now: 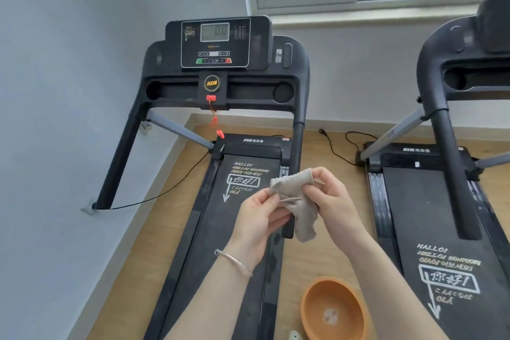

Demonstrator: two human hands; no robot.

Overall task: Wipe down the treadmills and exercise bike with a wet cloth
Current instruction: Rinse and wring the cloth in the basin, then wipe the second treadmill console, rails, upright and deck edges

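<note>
Nearest, at about 5 o'clock on the wooden floor (165, 229), sits an orange bowl (305, 298). Just beyond it both hands are curled on a grey cloth (299, 205), held in the air over the right edge of the left treadmill (220, 229). The left hand (259, 215) pinches its middle and the right hand (328, 196) grips its top. The cloth hangs lengthwise from 12 to 6 o'clock, loose tail down. The treadmill's belt runs on toward its console (218, 41) at 12. A second treadmill (430, 215) stands at 2 o'clock.

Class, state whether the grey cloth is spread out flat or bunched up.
Bunched: the cloth hangs crumpled, pinched between the left hand and right hand.
</note>
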